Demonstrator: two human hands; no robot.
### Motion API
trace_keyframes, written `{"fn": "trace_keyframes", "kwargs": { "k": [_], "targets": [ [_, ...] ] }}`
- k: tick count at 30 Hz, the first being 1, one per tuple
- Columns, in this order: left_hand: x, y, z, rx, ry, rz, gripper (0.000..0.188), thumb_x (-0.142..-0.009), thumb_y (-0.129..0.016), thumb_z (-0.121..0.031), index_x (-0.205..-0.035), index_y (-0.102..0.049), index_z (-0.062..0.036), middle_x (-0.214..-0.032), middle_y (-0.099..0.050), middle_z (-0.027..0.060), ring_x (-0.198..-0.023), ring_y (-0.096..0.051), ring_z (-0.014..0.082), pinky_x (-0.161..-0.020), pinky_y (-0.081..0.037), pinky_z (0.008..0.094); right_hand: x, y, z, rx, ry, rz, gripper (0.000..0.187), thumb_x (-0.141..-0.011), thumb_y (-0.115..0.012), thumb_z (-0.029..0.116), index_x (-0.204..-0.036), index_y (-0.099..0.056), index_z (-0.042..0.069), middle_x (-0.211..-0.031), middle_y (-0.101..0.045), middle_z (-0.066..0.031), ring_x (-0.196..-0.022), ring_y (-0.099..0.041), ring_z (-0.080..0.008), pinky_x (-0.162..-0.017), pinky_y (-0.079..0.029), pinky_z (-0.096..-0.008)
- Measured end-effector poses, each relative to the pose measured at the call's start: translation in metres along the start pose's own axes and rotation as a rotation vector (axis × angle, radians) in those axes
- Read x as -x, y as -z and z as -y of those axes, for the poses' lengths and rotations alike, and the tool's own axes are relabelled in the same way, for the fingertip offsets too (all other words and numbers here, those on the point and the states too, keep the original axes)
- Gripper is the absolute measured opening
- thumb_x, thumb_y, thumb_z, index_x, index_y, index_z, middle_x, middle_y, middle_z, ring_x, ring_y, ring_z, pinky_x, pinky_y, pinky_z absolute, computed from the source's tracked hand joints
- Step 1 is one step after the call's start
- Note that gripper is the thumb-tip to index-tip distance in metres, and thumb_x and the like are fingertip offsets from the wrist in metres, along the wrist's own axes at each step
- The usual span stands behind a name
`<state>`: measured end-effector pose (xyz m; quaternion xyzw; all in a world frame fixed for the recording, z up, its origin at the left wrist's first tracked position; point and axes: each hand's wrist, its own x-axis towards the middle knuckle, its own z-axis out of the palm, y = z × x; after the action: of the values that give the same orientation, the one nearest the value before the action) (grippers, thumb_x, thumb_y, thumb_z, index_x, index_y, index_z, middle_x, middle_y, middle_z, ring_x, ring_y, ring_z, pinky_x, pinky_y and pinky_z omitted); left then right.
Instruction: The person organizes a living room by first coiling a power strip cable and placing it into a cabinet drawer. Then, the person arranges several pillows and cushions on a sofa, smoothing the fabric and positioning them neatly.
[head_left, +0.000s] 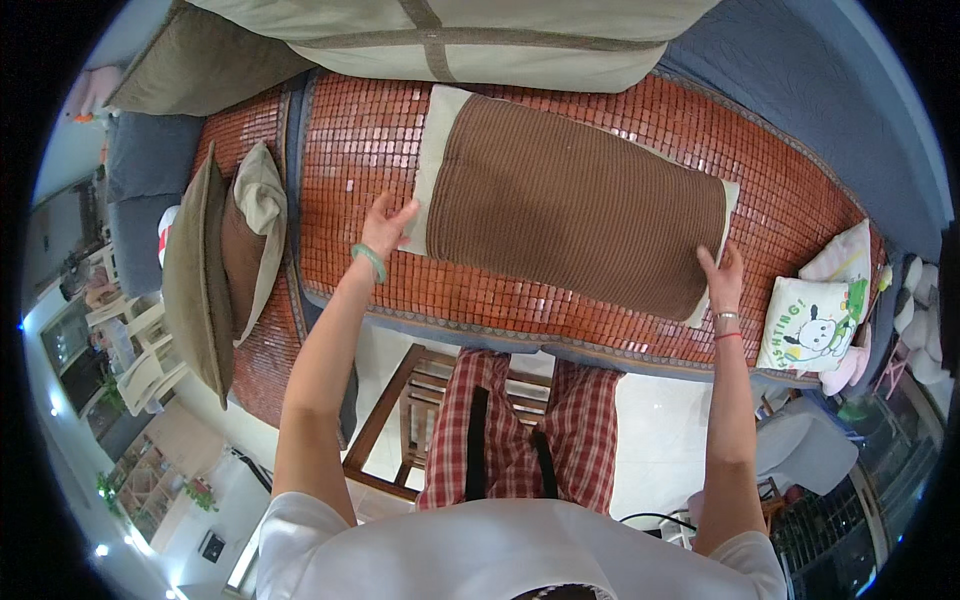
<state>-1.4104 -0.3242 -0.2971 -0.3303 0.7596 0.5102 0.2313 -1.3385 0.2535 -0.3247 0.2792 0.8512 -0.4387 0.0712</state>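
Observation:
A long brown ribbed pillow (pixel 585 195) with cream end bands lies flat and slightly slanted on the reddish-brown tile mat (pixel 355 150) covering the sofa seat. My left hand (pixel 386 225), with a green bangle at its wrist, is beside the pillow's left end; its fingers are apart and the fingertips come up to the cream band. At the opposite end is my right hand (pixel 727 277), thumb over the pillow's edge and fingers spread outside it. Neither hand closes round the pillow.
A large cream cushion (pixel 500 50) with brown stripes leans at the back. More cushions (pixel 197 275) stand on the left seat section. A small white cartoon cushion (pixel 808 322) sits at the right end. Below the sofa's front edge is a wooden slatted stool (pixel 400 420).

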Motion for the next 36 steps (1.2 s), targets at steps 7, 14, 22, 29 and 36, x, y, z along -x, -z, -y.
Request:
{"fn": "trace_keyframes", "kwargs": {
  "k": [7,14,22,29,36],
  "targets": [
    [-0.026,-0.017,0.005,-0.441,-0.191,0.038,0.098,-0.071,-0.076,-0.048,-0.14,-0.029,0.0018,-0.14,-0.033,0.0209,-0.131,-0.033,0.034,-0.107,-0.033,0.0417,0.012,-0.012,-0.016,0.044,-0.51,0.325,0.082,-0.075,-0.077,0.039,-0.133,-0.034,0.0,-0.131,-0.045,-0.016,-0.118,-0.048,-0.0262,-0.093,-0.046,-0.0365],
    [-0.005,-0.093,-0.069,-0.415,-0.852,-0.012,0.015,-0.075,-0.074,-0.019,-0.087,-0.071,-0.0114,-0.09,-0.063,0.0058,-0.085,-0.059,0.0236,-0.076,-0.048,0.0359,0.017,-0.014,-0.018,-0.152,-0.403,0.314,0.087,-0.073,-0.078,0.039,-0.134,-0.032,-0.003,-0.13,-0.046,-0.0176,-0.115,-0.051,-0.029,-0.091,-0.048,-0.0385],
    [-0.032,-0.189,-0.094,-0.712,-0.795,0.008,0.027,-0.075,-0.071,-0.038,-0.095,-0.071,-0.0183,-0.089,-0.062,0.0027,-0.085,-0.059,0.0243,-0.074,-0.049,0.0375,0.018,-0.02,-0.018,-0.083,-0.384,0.312,0.083,-0.074,-0.078,0.038,-0.132,-0.033,-0.003,-0.126,-0.049,-0.0183,-0.111,-0.053,-0.0291,-0.087,-0.05,-0.039],
    [-0.032,-0.199,-0.098,-0.792,-0.722,0.11,0.02,-0.078,-0.069,-0.036,-0.089,-0.07,-0.019,-0.087,-0.061,0.0037,-0.084,-0.061,0.0245,-0.073,-0.049,0.0389,0.02,-0.022,-0.045,-0.216,-0.312,0.296,0.09,-0.075,-0.077,0.036,-0.138,-0.027,-0.002,-0.132,-0.045,-0.0169,-0.118,-0.048,-0.0282,-0.095,-0.046,-0.0375],
    [-0.002,-0.176,-0.082,-0.698,-0.701,0.338,0.012,-0.083,-0.062,-0.019,-0.078,-0.063,-0.0082,-0.085,-0.06,0.0064,-0.077,-0.06,0.0225,-0.07,-0.049,0.0337,0.016,-0.021,-0.061,-0.141,-0.283,0.304,0.095,-0.074,-0.077,0.042,-0.14,-0.024,-0.002,-0.134,-0.043,-0.0194,-0.121,-0.047,-0.0293,-0.097,-0.045,-0.0382]
  ]
}}
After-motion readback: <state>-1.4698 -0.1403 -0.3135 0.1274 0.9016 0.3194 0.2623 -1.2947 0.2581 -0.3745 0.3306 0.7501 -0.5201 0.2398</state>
